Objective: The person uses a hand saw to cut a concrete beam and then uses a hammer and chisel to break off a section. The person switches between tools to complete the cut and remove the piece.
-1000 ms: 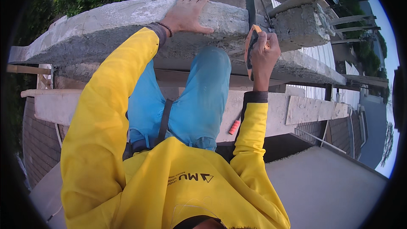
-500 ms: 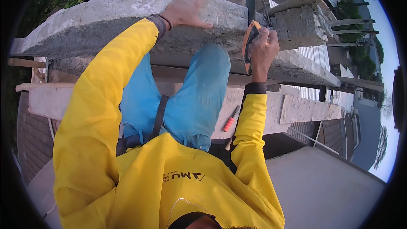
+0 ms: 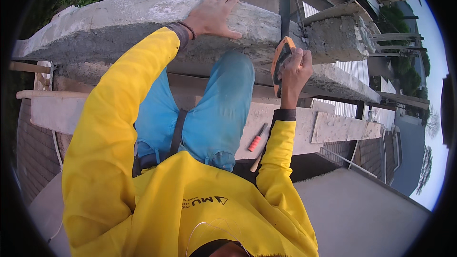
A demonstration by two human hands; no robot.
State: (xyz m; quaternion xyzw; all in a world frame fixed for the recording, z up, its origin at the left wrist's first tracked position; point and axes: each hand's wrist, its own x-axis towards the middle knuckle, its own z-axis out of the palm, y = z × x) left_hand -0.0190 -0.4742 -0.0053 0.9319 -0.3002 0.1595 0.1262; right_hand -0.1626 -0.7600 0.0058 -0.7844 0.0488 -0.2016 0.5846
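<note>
The left hand (image 3: 212, 15) lies open, palm down and fingers spread, flat on top of the rough grey concrete beam (image 3: 124, 24); the right hand (image 3: 294, 69) is closed around an orange-edged float (image 3: 281, 58), gripping it from the side nearest the body; the float stands tilted, its long axis running roughly up and away from the wrist, its upper end just at the lower edge of the beam; the beam runs crosswise ahead of both hands, its long axis from far beyond the left hand across to the right, where a broken concrete block (image 3: 333, 38) sits just past the float; so the beam face lies immediately beyond the right hand, which is the nearer one to that end, while the left hand already rests on it, well apart from the float; below the right forearm, on a pale plank (image 3: 333, 128), lies a red-handled tool (image 3: 258, 138); blue trousers (image 3: 214, 109) fill the space between the yellow sleeves (image 3: 119, 114).
</note>
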